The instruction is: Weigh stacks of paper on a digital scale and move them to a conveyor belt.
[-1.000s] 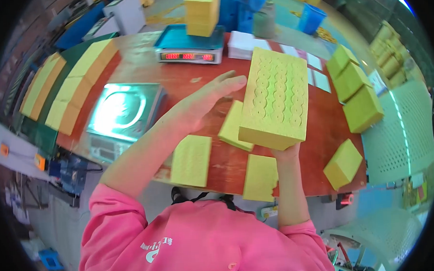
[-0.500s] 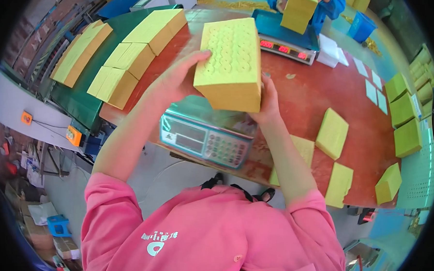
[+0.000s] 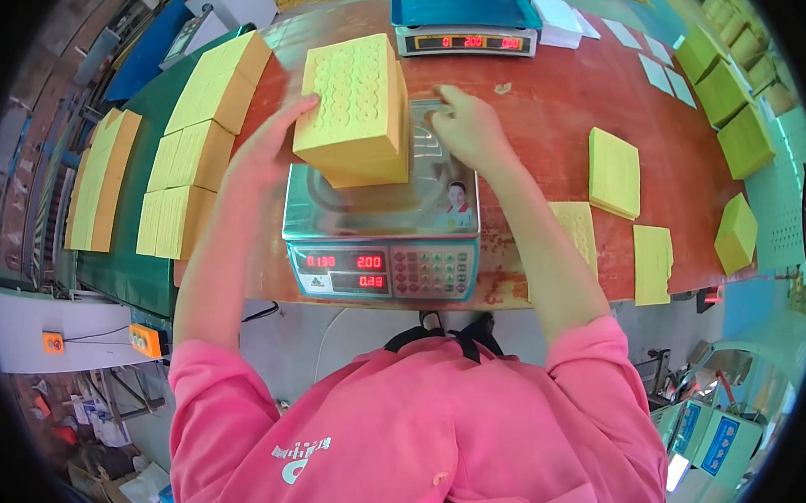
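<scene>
A thick stack of yellow paper (image 3: 350, 101), its top sheet punched with rows of curved marks, is over the metal pan of a tabletop digital scale (image 3: 435, 266). I cannot tell whether its full weight rests there. My left hand (image 3: 270, 140) grips the stack's left side, thumb on the top edge, other fingers partly hidden. To the right of the stack, my right hand (image 3: 470, 130) is apart from it and holds nothing, its index finger stretched out and the others bent. Red digits glow on the scale's display.
Several yellow paper stacks (image 3: 174, 158) stand in rows on the green surface at left. Smaller stacks (image 3: 614, 172) lie at right on the red table (image 3: 541, 111). Behind is a second scale with a blue tray (image 3: 464, 6), beside white paper (image 3: 555, 20).
The stack, formerly held up between both hands, has come down over the scale pan. My right hand has let go and moved off it. The display has lit up, and the view has shifted.
</scene>
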